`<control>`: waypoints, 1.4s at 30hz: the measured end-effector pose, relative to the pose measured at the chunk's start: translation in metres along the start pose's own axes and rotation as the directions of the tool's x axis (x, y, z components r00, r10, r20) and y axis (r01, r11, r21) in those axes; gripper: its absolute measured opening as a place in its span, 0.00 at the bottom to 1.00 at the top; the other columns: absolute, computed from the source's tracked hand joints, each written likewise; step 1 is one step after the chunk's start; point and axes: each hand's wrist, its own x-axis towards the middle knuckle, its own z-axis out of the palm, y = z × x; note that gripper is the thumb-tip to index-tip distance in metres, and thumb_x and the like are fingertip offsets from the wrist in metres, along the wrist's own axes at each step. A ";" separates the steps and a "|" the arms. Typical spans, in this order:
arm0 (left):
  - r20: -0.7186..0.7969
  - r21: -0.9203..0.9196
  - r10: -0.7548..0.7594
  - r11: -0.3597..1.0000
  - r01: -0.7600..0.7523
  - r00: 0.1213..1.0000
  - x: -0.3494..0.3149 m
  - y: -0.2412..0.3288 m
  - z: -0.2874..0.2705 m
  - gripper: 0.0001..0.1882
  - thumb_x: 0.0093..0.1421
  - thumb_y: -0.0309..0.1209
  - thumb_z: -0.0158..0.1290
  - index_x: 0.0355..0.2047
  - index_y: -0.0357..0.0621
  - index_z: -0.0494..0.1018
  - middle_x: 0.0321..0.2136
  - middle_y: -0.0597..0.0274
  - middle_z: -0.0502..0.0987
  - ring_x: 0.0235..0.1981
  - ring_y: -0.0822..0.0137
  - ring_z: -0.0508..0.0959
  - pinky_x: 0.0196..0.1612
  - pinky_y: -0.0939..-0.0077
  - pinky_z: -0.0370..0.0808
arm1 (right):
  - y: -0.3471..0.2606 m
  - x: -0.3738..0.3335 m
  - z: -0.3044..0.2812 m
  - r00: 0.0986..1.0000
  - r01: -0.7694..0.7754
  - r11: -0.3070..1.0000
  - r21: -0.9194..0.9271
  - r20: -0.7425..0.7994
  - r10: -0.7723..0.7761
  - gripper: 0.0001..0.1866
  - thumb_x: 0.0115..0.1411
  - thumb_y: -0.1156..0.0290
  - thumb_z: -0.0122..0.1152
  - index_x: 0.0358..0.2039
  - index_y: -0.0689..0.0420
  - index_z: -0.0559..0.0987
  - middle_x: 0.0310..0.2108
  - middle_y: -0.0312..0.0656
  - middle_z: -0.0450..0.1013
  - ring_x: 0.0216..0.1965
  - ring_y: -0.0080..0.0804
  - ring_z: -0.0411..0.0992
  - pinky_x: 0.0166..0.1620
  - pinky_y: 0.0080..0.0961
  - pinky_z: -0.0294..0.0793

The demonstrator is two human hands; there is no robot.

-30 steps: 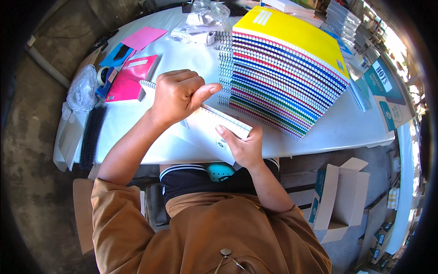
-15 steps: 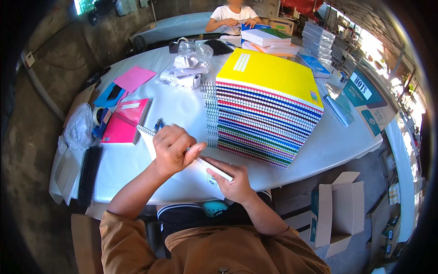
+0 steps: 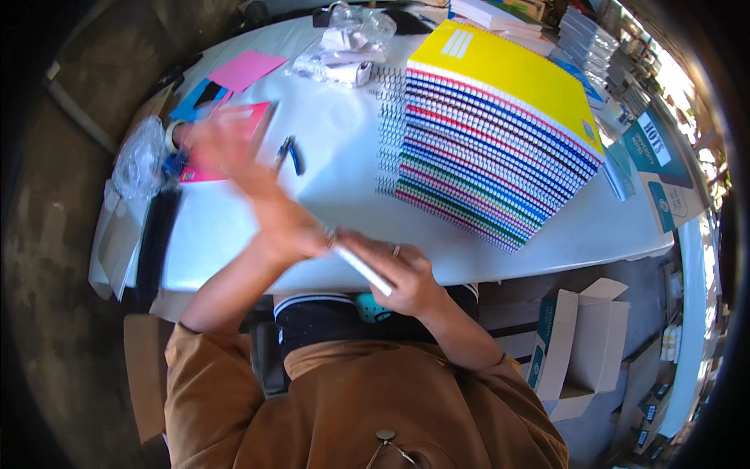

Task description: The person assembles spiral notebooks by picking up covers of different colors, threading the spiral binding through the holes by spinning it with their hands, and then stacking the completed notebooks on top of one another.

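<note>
My right hand [image 3: 402,273] is closed on a notebook [image 3: 366,268], seen nearly edge-on as a pale strip slanting above my lap. My left hand [image 3: 258,187] is smeared by motion, its fingers stretched out toward the far left, over the near side of a pink-red spiral notebook [image 3: 251,125]. Its wrist end is close to the held notebook's upper end. Just right of the left hand lies a pair of blue-handled pliers [image 3: 289,154] on the white-covered table [image 3: 344,187]. A tall stack of spiral notebooks [image 3: 492,148], topped by a yellow cover, stands to the right.
Loose wire coils [image 3: 388,129] stick out at the stack's left side. Crumpled paper and plastic [image 3: 348,55], a pink sheet [image 3: 246,70], a tape roll [image 3: 173,137] and a clear plastic bag [image 3: 141,156] lie around the table. An opened carton [image 3: 586,344] sits on the floor at right.
My left hand has gone from a curled grip by the notebook to stretched-out fingers at the upper left. The held notebook now appears more edge-on. The whole view has shifted.
</note>
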 end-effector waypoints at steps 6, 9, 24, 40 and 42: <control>0.121 -0.075 0.387 0.922 -0.380 0.914 -0.042 0.007 -0.003 0.62 0.41 0.75 0.39 0.57 0.27 0.49 0.58 0.24 0.40 0.60 0.33 0.43 0.58 0.40 0.36 | 0.011 -0.001 0.004 0.993 -0.064 0.990 0.123 -0.092 0.076 0.27 0.41 0.87 0.56 0.46 0.63 0.72 0.43 0.47 0.72 0.39 0.41 0.74 0.39 0.29 0.75; 0.150 -0.148 -0.053 0.986 0.075 0.987 -0.034 0.028 0.015 0.56 0.44 0.73 0.37 0.60 0.39 0.48 0.56 0.32 0.50 0.60 0.36 0.47 0.58 0.38 0.40 | 0.014 0.000 0.009 0.996 0.083 0.995 0.060 -0.044 -0.081 0.24 0.45 0.84 0.58 0.47 0.63 0.71 0.42 0.47 0.73 0.37 0.38 0.75 0.37 0.27 0.76; 0.072 0.114 0.283 0.950 -0.290 0.956 0.011 0.035 0.007 0.38 0.55 0.57 0.46 0.56 0.42 0.56 0.52 0.40 0.56 0.50 0.38 0.58 0.47 0.36 0.54 | 0.023 -0.005 0.009 0.994 -0.062 0.962 0.265 -0.068 0.083 0.51 0.48 0.80 0.58 0.61 0.64 0.31 0.44 0.51 0.72 0.37 0.41 0.75 0.40 0.27 0.76; 0.396 -0.122 -0.015 0.990 0.068 0.918 0.080 0.063 -0.008 0.14 0.44 0.30 0.60 0.34 0.46 0.75 0.32 0.66 0.76 0.33 0.68 0.75 0.41 0.70 0.64 | 0.039 -0.005 -0.005 0.900 -0.357 0.776 0.519 -0.032 0.435 0.55 0.49 0.80 0.55 0.60 0.55 0.20 0.47 0.56 0.66 0.42 0.41 0.72 0.45 0.28 0.68; 0.440 -0.113 0.017 0.993 0.037 0.898 0.091 0.063 -0.012 0.12 0.44 0.29 0.60 0.31 0.46 0.75 0.28 0.64 0.77 0.28 0.68 0.77 0.37 0.74 0.67 | 0.035 -0.003 -0.005 0.908 -0.342 0.728 0.595 0.009 0.419 0.55 0.49 0.80 0.55 0.60 0.54 0.21 0.51 0.61 0.62 0.40 0.45 0.72 0.41 0.30 0.70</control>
